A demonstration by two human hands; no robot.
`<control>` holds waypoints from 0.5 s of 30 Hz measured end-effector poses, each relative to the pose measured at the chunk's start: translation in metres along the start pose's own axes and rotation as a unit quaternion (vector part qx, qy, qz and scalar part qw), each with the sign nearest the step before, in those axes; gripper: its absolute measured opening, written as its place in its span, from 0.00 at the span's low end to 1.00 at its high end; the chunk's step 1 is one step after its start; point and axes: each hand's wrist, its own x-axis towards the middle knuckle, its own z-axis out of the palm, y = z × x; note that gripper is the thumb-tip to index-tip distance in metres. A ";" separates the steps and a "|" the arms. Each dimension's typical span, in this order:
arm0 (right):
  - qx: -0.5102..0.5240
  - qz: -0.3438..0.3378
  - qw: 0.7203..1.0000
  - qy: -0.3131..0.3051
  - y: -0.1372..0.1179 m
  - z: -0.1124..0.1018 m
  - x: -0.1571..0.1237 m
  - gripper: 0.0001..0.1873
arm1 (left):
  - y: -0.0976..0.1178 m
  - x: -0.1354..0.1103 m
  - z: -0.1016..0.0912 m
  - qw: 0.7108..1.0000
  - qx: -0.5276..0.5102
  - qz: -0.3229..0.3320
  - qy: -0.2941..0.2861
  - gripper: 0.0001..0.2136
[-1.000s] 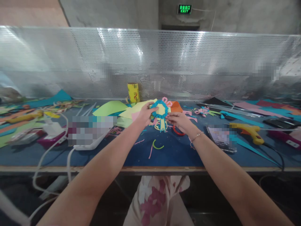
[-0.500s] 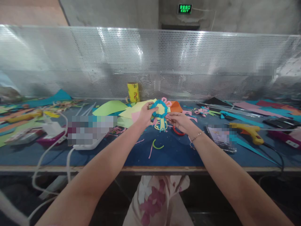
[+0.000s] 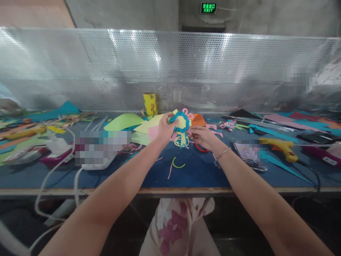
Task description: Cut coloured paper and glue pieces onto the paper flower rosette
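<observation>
In the middle of the head view, my left hand (image 3: pixel 166 126) grips the left side of a rosette (image 3: pixel 181 122). It has a pale yellow centre, a ruffled blue rim, pink loops at the top right and yellow-and-blue tails below. My right hand (image 3: pixel 201 137) is at the rosette's lower right, its fingers drawn together in a pinch. Whatever those fingertips hold is too small to make out, and I cannot tell whether they touch the rim. Red-handled scissors (image 3: pixel 200 148) lie partly hidden under my right hand.
A yellow glue gun (image 3: pixel 283 148) and a phone (image 3: pixel 249 154) lie to the right. At left stand a white box-like item (image 3: pixel 102 156) and its cables. Coloured sheets (image 3: pixel 124 122), scraps and a green strip (image 3: pixel 178 163) cover parts of the blue table. A perforated metal screen (image 3: pixel 149 67) rises behind.
The rosette has turned slightly in my left hand, its ring looking narrower. My right fingertips have drawn a little away from its rim. The whole view has shifted slightly.
</observation>
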 end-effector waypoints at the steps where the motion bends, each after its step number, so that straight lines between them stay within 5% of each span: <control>1: -0.002 0.005 1.000 0.006 0.000 0.000 0.000 0.07 | 0.001 -0.001 0.000 1.000 0.004 0.006 -0.004 0.13; 15: -0.055 -0.051 0.997 0.028 0.013 0.003 0.008 0.16 | 0.007 -0.007 0.009 0.999 0.035 0.026 -0.003 0.13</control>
